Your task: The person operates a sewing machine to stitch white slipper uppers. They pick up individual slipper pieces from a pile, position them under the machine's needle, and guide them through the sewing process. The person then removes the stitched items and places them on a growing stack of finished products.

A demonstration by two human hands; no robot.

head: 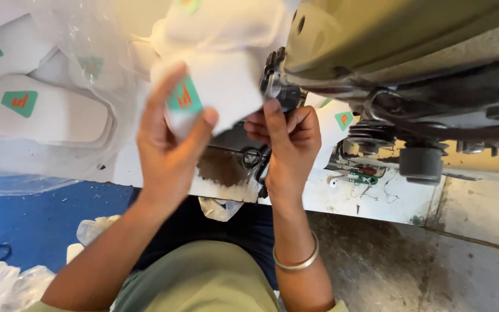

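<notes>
White padded piece [215,86] is pinched shut in the left hand [166,156] mid-frame, right hand [287,144] closed at the sewing machine [376,46] needle area; best fed flat, fingers kept clear.

The machine head [411,40] hangs low over the right part of the table [376,199], so little room is under it. On the left, white pieces [47,112] under plastic sheet [88,52] cover the table. Between them only a narrow gap is open.

Sewing workshop (industrial sewing machine [411,52])
</notes>
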